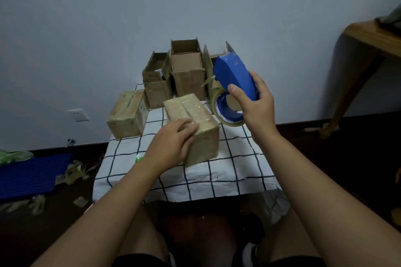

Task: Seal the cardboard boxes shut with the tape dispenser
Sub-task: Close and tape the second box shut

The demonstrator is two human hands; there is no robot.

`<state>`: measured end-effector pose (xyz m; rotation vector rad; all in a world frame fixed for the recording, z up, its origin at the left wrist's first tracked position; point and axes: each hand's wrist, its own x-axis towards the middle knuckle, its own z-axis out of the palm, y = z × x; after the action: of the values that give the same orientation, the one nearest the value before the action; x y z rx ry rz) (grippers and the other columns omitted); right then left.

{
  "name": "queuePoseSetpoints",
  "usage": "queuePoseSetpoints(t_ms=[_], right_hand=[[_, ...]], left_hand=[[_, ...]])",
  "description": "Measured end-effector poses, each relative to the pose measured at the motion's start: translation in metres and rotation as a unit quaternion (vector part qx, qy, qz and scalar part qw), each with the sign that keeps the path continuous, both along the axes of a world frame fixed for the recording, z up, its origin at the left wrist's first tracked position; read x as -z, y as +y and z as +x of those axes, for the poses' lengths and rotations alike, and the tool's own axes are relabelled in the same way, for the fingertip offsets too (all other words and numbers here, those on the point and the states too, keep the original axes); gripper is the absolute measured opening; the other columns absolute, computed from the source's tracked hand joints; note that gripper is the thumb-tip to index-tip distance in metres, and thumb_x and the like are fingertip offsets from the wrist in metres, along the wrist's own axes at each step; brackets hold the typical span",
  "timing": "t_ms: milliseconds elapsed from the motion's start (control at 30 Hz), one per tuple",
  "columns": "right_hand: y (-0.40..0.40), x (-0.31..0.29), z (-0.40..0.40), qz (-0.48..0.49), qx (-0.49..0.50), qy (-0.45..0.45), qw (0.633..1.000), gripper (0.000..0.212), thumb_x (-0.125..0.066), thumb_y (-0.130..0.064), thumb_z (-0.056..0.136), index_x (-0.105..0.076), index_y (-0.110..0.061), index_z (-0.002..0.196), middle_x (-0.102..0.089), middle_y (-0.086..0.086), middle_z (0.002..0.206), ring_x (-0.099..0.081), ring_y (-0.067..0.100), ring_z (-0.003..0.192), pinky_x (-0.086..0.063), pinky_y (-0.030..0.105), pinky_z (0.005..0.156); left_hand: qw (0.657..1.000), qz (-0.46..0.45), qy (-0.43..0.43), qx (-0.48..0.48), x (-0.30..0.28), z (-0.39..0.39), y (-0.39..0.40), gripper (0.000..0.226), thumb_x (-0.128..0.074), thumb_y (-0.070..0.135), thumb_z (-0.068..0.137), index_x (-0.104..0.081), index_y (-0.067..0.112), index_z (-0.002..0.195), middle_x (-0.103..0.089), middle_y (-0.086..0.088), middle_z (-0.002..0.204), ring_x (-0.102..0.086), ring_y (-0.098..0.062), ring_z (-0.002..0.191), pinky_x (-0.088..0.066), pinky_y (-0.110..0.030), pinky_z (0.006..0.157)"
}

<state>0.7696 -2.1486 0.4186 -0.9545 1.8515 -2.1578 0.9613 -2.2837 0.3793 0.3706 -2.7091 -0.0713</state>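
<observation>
Grey wall (108, 17) fills the top half of the frame, dark floor (336, 169) below it. Small table with a white cloth in a dark grid pattern (217, 180) sits centre frame.

Wooden table (368, 41) at right edge, one leg angling down to the floor. Blue perforated mat (30, 175) at lower left on the floor, torn tape and paper scraps (73, 172) beside it.

Boxes on the cloth:
- three open cardboard boxes along the back edge, flaps up: left one (155, 84), middle one (187, 67), right one (213, 84) partly hidden behind the dispenser
- taped box (127, 115) at the table's left edge, overhanging it, closed
- centre box (195, 123), closed, glossy tape over the top seam and down the near end

Blue tape dispenser (233, 76) is in the air right of centre, above the cloth, blade end pointing up and away, tape roll (227, 108) hanging below. Not touching any box.

Right hand (256, 102) is wrapped around the dispenser handle, thumb on the near face. Left hand (171, 143) lies on the near top corner of the centre box, fingers mostly straight, pressing flat on the taped surface.

Wall socket (78, 115) low on the wall at left.
</observation>
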Motion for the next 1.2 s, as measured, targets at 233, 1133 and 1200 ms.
queuePoseSetpoints(t_ms=[233, 1133, 1200], right_hand=[[-0.006, -0.002, 0.019, 0.009, -0.095, 0.010, 0.995, 0.059, -0.076, -0.054, 0.073, -0.059, -0.038, 0.127, -0.060, -0.007, 0.121, -0.063, 0.007, 0.102, -0.053, 0.019, 0.077], [0.027, -0.013, 0.020, 0.149, -0.240, 0.167, 0.945, 0.063, -0.075, -0.060, 0.067, -0.052, -0.062, 0.126, -0.056, -0.020, 0.128, -0.058, 0.004, 0.112, -0.054, 0.022, 0.086], [0.029, -0.013, 0.018, 0.160, -0.237, 0.191, 0.939, 0.067, -0.076, -0.061, 0.067, -0.051, -0.058, 0.129, -0.055, -0.015, 0.132, -0.057, 0.008, 0.116, -0.053, 0.028, 0.092]], left_hand=[[0.997, -0.010, 0.072, 0.003, 0.015, 0.016, -0.013, 0.055, -0.071, -0.014, 0.072, -0.068, 0.008, 0.122, -0.065, -0.015, 0.124, -0.066, -0.038, 0.103, -0.058, -0.046, 0.079], [0.577, 0.803, 0.149, -0.007, -0.069, 0.027, 0.000, 0.048, -0.070, 0.007, 0.076, -0.061, -0.005, 0.121, -0.067, -0.006, 0.082, -0.064, -0.008, 0.067, -0.054, -0.017, 0.063], [0.586, 0.800, 0.128, -0.030, -0.071, 0.027, -0.002, 0.041, -0.071, 0.004, 0.074, -0.065, -0.004, 0.114, -0.067, -0.011, 0.095, -0.066, -0.010, 0.072, -0.055, -0.018, 0.065]])
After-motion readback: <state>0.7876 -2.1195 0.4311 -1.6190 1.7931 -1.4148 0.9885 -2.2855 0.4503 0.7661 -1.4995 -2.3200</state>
